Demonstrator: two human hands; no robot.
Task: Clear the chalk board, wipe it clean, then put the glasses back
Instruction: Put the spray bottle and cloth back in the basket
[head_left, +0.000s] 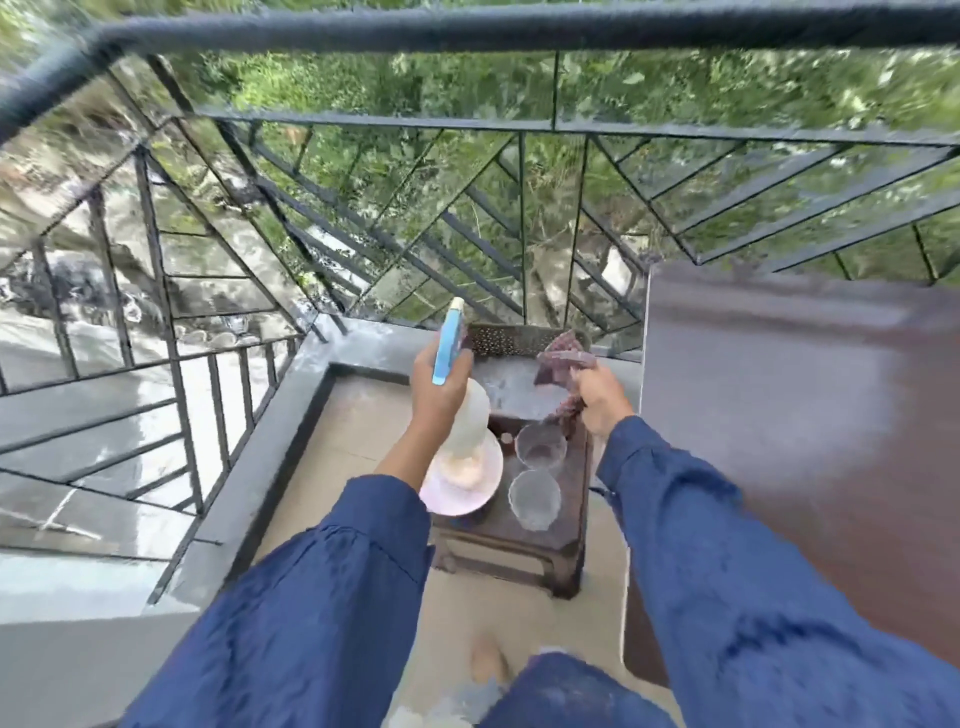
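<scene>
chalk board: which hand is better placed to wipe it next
Right. The right hand already grips the purple cloth at the chalk board, while the left hand is busy holding the blue spray bottle.

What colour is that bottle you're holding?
Light blue with a pale cap. The head view shows the bottle in the left hand.

Above the small table (571, 519), the left hand (441, 389) hides the base of the spray bottle (450, 338) and one side of a pale thing (477, 415) too blurred to name. The cloth (563, 364) in the right hand (602, 397) is smeared. Right of the table, a brown surface (779, 415) runs off-frame.
</scene>
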